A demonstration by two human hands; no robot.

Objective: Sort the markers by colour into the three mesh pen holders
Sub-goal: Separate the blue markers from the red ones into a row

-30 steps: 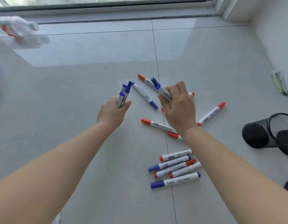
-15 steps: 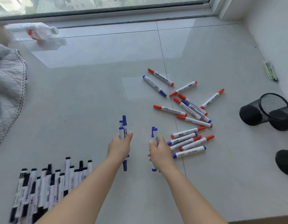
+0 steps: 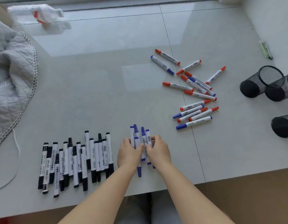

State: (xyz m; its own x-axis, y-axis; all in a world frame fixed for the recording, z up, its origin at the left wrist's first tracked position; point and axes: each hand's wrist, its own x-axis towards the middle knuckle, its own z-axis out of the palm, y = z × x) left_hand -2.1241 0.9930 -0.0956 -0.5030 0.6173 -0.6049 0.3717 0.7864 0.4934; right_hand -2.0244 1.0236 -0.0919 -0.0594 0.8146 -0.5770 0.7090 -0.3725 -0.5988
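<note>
Head cam: both hands down at 6 o'clock, low centre. Left hand [image 3: 129,153] and right hand [image 3: 158,151] curl in from either side round one bunch of blue markers [image 3: 140,143], fingers closed on the barrels, thumbs nearly meeting in the middle. Caps fan out toward 12; a couple of ends poke out below the wrists. Can't tell if the bunch rests on the floor [image 3: 99,78] or is just above it.

At 9 o'clock of the hands: black markers [image 3: 75,160] laid side by side in a rough row, already grouped.

Up at 1–2 o'clock: loose pile of red markers [image 3: 178,86] w/ a few blues mixed in, e.g. one blue [image 3: 162,65] at the pile's top edge. Unsorted yet.

Far out at 3 o'clock: three mesh pen holders [image 3: 261,82] lying tipped on their sides, well apart from the hands. Look empty as far as visible.

Progress, my read: approx. halfway on grouping, zero on loading. Left: pull remaining blues, gather reds, stand holders up, fill each.
</note>
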